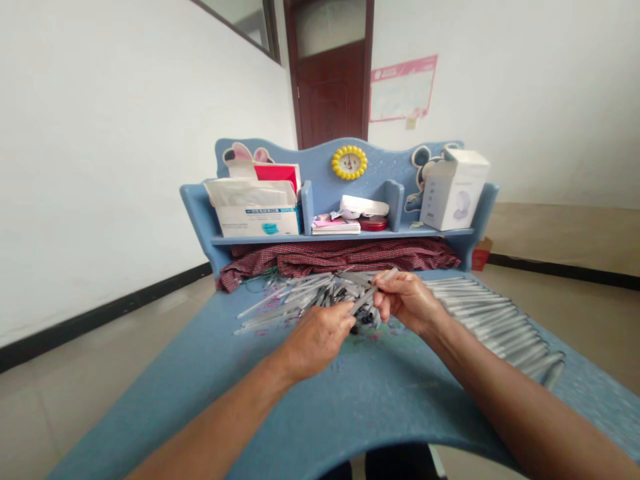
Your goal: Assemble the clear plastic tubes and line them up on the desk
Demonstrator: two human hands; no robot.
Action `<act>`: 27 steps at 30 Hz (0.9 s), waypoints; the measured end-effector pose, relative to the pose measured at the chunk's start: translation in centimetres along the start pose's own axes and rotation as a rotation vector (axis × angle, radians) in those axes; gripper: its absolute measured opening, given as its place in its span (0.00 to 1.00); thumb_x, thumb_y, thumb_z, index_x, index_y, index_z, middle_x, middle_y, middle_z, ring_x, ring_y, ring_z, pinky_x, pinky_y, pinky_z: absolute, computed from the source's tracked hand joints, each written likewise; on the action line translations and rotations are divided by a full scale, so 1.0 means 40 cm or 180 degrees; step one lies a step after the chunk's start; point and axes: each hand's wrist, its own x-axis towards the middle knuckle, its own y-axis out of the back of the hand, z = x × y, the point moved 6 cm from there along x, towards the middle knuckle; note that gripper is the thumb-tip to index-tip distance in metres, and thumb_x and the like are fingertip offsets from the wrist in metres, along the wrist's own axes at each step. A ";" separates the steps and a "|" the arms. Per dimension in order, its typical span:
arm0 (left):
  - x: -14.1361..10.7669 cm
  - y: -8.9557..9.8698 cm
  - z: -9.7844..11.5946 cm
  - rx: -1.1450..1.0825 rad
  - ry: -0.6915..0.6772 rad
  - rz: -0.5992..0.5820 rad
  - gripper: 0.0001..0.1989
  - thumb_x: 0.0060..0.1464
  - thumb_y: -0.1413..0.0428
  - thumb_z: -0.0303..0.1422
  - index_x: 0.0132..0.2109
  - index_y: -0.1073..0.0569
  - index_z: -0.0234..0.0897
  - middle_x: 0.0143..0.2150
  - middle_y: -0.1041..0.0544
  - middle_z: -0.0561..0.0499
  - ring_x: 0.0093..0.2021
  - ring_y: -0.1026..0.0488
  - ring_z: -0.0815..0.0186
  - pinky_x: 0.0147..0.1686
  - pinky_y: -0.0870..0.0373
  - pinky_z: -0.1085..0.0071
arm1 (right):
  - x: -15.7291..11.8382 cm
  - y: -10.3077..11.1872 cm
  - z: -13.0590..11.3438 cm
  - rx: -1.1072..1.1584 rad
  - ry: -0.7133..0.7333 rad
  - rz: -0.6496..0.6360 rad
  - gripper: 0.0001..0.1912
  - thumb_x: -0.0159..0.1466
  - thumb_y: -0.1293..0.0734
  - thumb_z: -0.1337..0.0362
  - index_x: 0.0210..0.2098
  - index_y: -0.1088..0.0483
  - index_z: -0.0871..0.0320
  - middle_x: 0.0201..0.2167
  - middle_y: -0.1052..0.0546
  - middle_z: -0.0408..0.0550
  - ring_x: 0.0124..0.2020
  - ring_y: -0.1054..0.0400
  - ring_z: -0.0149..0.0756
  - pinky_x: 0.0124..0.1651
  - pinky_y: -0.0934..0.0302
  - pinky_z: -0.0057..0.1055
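Over the middle of the blue desk, both hands are closed on a slim, translucent grey pen (pixel 364 301), which slants up to the right. My left hand (pixel 317 339) pinches its lower end between thumb and fingers. Higher up, my right hand (pixel 406 301) grips it with thumb and fingertips, and a pale tip sticks out beyond them. Behind and below the hands lies a loose pile of similar clear pen parts (pixel 295 300), with small black pieces (pixel 369 319) among them. To the right, several pens (pixel 493 320) lie side by side in a long row, somewhat blurred.
At the back of the desk (pixel 280 427) rises a blue shelf (pixel 395 233) with a mask box (pixel 263 220), a white box (pixel 453 193) and booklets (pixel 336 227). A yellow flower-shaped clock (pixel 349 163) is on its backboard. Checked cloth (pixel 345 256) is bunched beneath the shelf.
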 end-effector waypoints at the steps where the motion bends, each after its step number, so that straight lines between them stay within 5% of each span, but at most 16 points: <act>1: 0.000 -0.006 -0.003 -0.0104 0.0107 -0.0156 0.15 0.54 0.54 0.39 0.37 0.29 0.35 0.19 0.38 0.56 0.19 0.43 0.73 0.20 0.46 0.77 | 0.000 -0.004 0.002 -0.0011 -0.0002 -0.0017 0.05 0.53 0.34 0.67 0.27 0.35 0.64 0.15 0.26 0.46 0.10 0.35 0.31 0.12 0.42 0.22; 5: -0.008 -0.027 -0.024 -0.0329 0.0469 -0.0662 0.18 0.56 0.60 0.41 0.42 0.32 0.33 0.15 0.43 0.60 0.13 0.49 0.74 0.16 0.49 0.77 | 0.002 -0.006 0.001 -0.0052 -0.0038 -0.0052 0.05 0.54 0.35 0.67 0.26 0.35 0.63 0.16 0.26 0.46 0.10 0.35 0.31 0.12 0.43 0.22; 10: -0.009 0.033 -0.053 0.2034 0.0177 0.0494 0.13 0.55 0.58 0.33 0.38 0.31 0.33 0.24 0.30 0.48 0.26 0.32 0.65 0.29 0.40 0.71 | -0.002 0.120 -0.088 0.0197 0.0506 0.0756 0.03 0.53 0.35 0.70 0.24 0.35 0.62 0.13 0.28 0.41 0.09 0.39 0.25 0.13 0.42 0.20; 13: 0.002 0.038 -0.092 0.2295 0.0256 0.0375 0.13 0.56 0.58 0.33 0.34 0.30 0.36 0.28 0.27 0.47 0.31 0.29 0.63 0.32 0.39 0.71 | -0.004 0.167 -0.118 0.0247 0.0790 0.0996 0.02 0.54 0.36 0.69 0.26 0.35 0.61 0.15 0.27 0.41 0.12 0.36 0.25 0.15 0.40 0.20; 17: 0.017 0.025 -0.119 0.2155 0.0199 0.0098 0.11 0.54 0.54 0.35 0.35 0.28 0.39 0.31 0.26 0.49 0.35 0.29 0.63 0.34 0.39 0.71 | 0.015 0.128 -0.060 -0.0083 0.0443 0.0621 0.06 0.53 0.34 0.66 0.29 0.35 0.61 0.18 0.25 0.45 0.13 0.34 0.30 0.16 0.38 0.26; 27: 0.007 0.032 -0.156 0.2431 0.0436 0.0150 0.12 0.51 0.50 0.33 0.41 0.27 0.39 0.36 0.27 0.47 0.37 0.29 0.60 0.36 0.37 0.68 | 0.015 0.084 0.044 -0.0188 -0.0023 0.0314 0.12 0.53 0.33 0.62 0.32 0.37 0.60 0.20 0.25 0.46 0.13 0.33 0.31 0.16 0.40 0.24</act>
